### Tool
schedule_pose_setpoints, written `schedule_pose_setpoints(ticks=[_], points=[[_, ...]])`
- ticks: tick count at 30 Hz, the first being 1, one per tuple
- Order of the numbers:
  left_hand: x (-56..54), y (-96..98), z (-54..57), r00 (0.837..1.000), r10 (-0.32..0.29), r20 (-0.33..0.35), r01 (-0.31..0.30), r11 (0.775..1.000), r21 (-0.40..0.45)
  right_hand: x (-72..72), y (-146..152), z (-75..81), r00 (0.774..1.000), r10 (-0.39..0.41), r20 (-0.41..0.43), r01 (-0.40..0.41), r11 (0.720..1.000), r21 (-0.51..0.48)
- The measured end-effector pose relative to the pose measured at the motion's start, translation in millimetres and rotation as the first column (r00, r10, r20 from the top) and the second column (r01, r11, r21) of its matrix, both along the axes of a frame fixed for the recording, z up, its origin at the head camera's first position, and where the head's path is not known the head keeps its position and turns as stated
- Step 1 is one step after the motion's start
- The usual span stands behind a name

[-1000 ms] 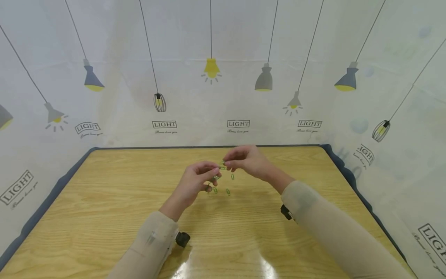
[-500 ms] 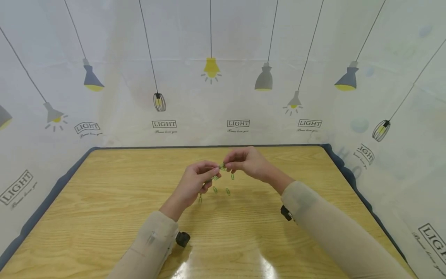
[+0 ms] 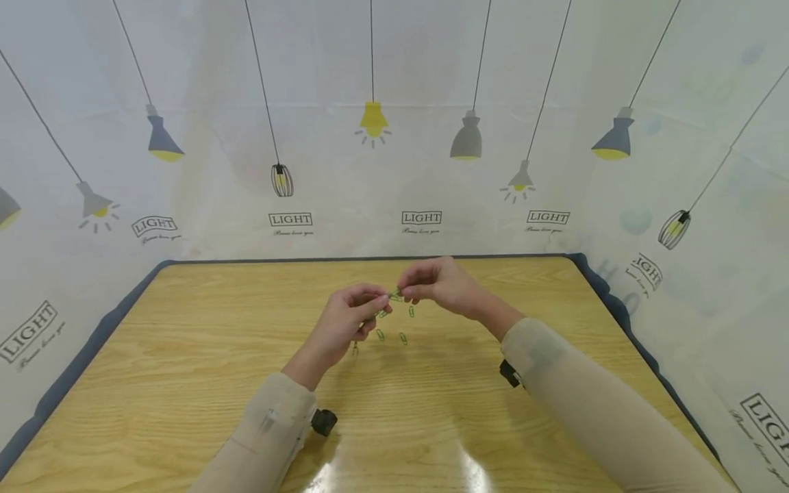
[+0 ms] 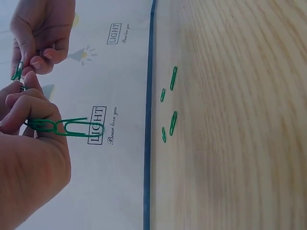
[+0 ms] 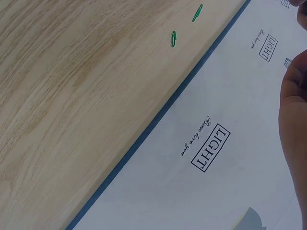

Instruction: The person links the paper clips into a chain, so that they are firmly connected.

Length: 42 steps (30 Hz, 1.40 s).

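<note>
My left hand [image 3: 339, 322] holds a chain of green paper clips [image 4: 79, 127], whose tail hangs out below the curled fingers. In the left wrist view, a clip end sticks up from the left thumb and fingertip. Facing it, my right hand [image 3: 446, 287] pinches a single green paper clip [image 4: 18, 72]. Both clips meet or nearly meet between the fingertips; whether they are hooked cannot be made out. On the table under the hands lie several loose green paper clips [image 3: 403, 338], apart from one another. The right wrist view shows only part of a hand at its edge.
The wooden table [image 3: 185, 356] has a dark blue edge, with a white lamp-printed backdrop [image 3: 345, 171] rising behind and at both sides. A small black camera [image 3: 323, 422] sits on the left wrist, another [image 3: 509, 373] on the right.
The chain's tail has dropped from the left fingertips and now hangs under that hand. The right hand's clip was brought to the left one, and the right hand has since shifted slightly right.
</note>
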<state>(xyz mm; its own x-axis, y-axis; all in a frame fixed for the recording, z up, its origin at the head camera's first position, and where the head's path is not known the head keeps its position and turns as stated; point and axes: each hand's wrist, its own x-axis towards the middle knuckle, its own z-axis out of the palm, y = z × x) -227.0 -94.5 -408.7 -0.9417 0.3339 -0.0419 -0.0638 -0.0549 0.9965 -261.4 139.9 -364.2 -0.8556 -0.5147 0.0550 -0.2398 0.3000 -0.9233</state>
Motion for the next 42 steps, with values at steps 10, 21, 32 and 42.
schedule_pose_setpoints(ticks=[10, 21, 32, 42], points=[[-0.8, 0.2, -0.3, 1.000, 0.001, -0.001, -0.001, 1.000, -0.017, -0.1, 6.4, 1.5, 1.000, -0.008, 0.005, 0.008, 1.000, 0.012], [-2.8, 2.7, -3.7, 0.998, -0.039, -0.058, 0.034, 0.996, -0.082, 2.6, 8.2, 3.4, 0.998, -0.054, 0.044, 0.054, 0.998, -0.009], [-2.3, 9.9, 5.7, 0.992, -0.072, -0.103, 0.067, 0.996, -0.056, 4.4, 5.6, 2.8, 0.996, -0.073, 0.042, 0.075, 0.997, -0.030], [-5.4, 9.4, 2.4, 0.994, -0.043, -0.098, 0.039, 0.998, -0.041, 3.8, 4.9, -0.6, 0.998, -0.041, 0.049, 0.043, 0.998, -0.056]])
